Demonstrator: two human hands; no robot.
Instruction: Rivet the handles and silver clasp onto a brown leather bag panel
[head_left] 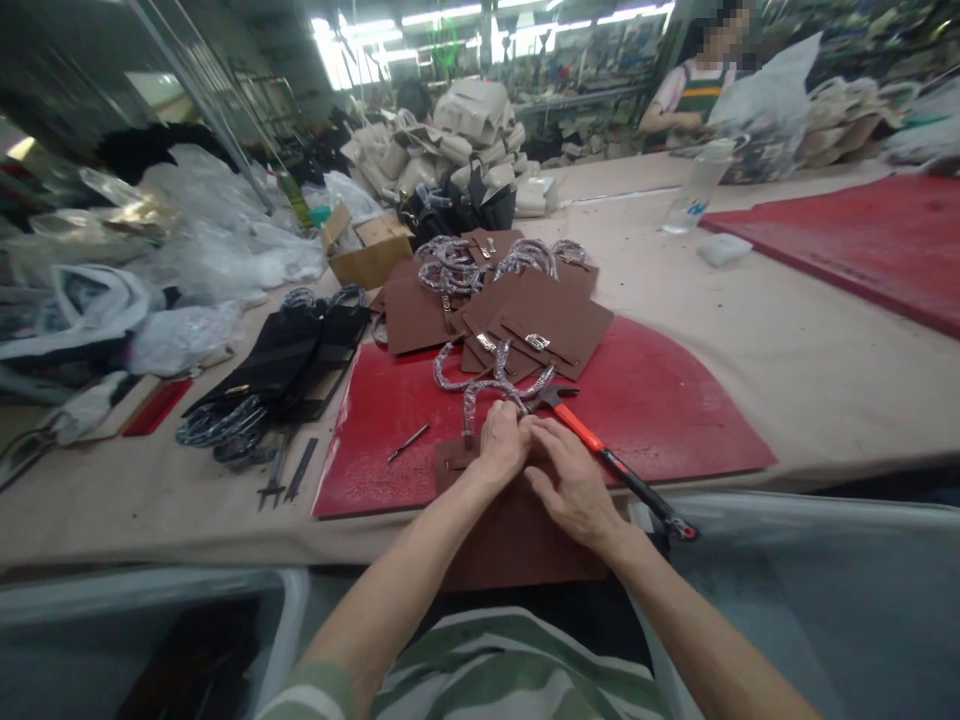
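A brown leather-like bag panel (521, 545) lies at the near edge of the red board, its lower part hanging toward my lap. A plastic-wrapped bag handle (470, 402) arches up from the panel's top edge. My left hand (504, 440) is closed on the handle's right end. Right beside it, my right hand (574, 480) has its fingertips pressed together at the same spot; whatever they pinch is hidden. A hammer (589, 436) with an orange and black grip lies just right of my hands. To the left, a thin metal punch-like rod (409, 442) rests on the board.
Beyond my hands are stacked brown panels (559, 310) with wrapped handles and metal fittings. Black bag pieces (277, 355) and a fork-like tool (273, 485) lie left on the table. A cardboard box (369, 262), bottle (697, 190) and red slab (862, 235) stand farther back. Grey bins (817, 510) flank me.
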